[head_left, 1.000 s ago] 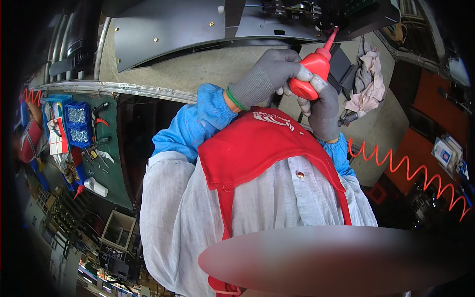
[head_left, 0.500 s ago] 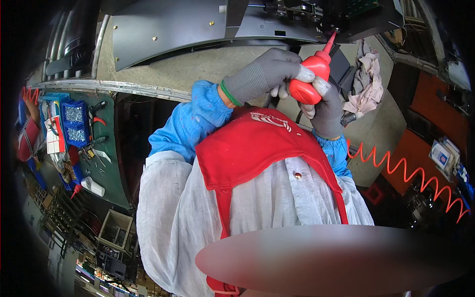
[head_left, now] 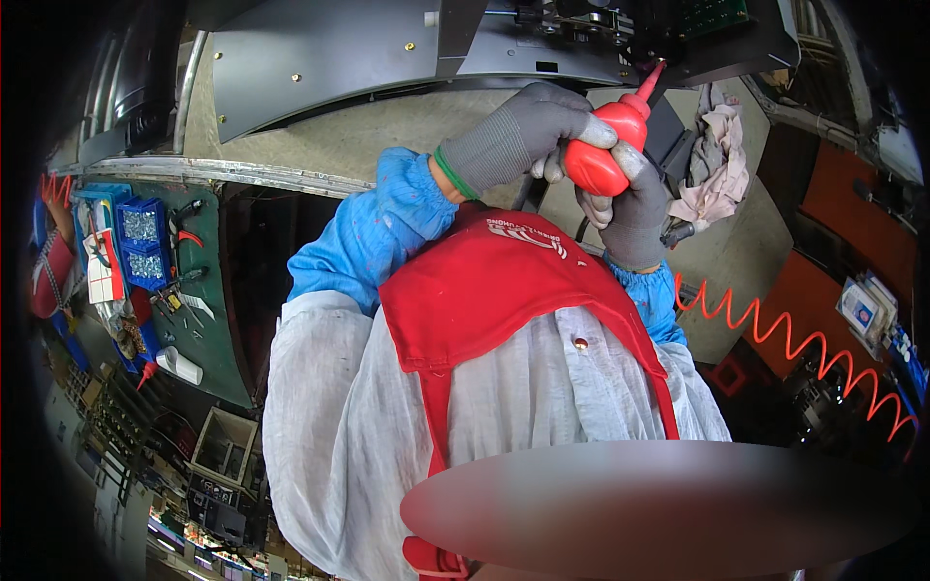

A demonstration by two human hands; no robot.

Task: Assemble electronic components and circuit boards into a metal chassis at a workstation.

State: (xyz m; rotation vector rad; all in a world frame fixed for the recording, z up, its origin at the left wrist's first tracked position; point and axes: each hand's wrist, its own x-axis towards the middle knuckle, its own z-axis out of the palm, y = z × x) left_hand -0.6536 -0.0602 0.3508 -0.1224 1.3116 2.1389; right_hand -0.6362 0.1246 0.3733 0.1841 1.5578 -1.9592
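A red squeeze bottle with a tapered nozzle is held between my two grey-gloved hands. My left hand pinches it from the left, thumb across its side. My right hand wraps its lower right, thumb pressed on the body. The nozzle points up and away, its tip at or close to the dark edge of the machine; whether it touches, I cannot tell. Near the tip are a small metal mechanism and a green circuit board.
Crumpled rags lie right of my right hand. An orange coiled hose hangs at the right. On the left, a green bench carries blue bins of small metal parts, pliers and a white cup. Another person's arm shows at far left.
Both hands and the bottle have shifted very slightly, the bottle tilting a little more to the right. The nozzle tip stays by the machine's edge, and both hands keep their hold.
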